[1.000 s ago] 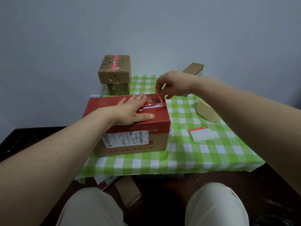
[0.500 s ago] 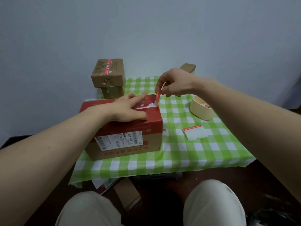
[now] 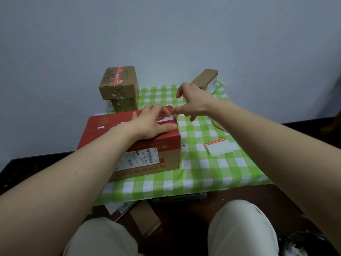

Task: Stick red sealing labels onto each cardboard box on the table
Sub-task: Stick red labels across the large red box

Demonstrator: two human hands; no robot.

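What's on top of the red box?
The left hand rests on the red box, over a white and red label near its right edge. The label's part under the hand is hidden.

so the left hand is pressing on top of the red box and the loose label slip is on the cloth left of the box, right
Not quite: in the head view the left hand presses on top of the red box, but the loose label slip lies on the cloth right of the box, not left.

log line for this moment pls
left hand: flat on red box top | right hand: open, holds nothing, by the box's right end | brown box: red labels on top
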